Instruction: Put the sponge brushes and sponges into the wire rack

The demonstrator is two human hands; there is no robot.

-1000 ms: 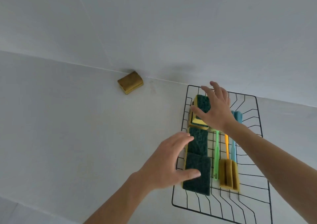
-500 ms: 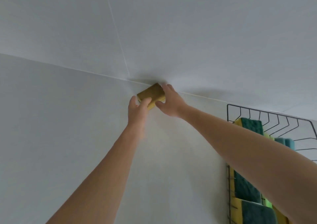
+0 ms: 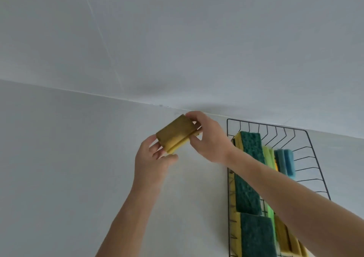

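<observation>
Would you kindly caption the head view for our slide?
Both hands, left hand and right hand, hold a brown-yellow sponge left of the wire rack.

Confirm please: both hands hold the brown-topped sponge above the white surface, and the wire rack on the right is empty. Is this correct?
Not quite. In the head view both hands, left and right, do hold the brown-topped sponge, but the wire rack is not empty: it already holds green-topped sponges and sponge brushes.
</observation>
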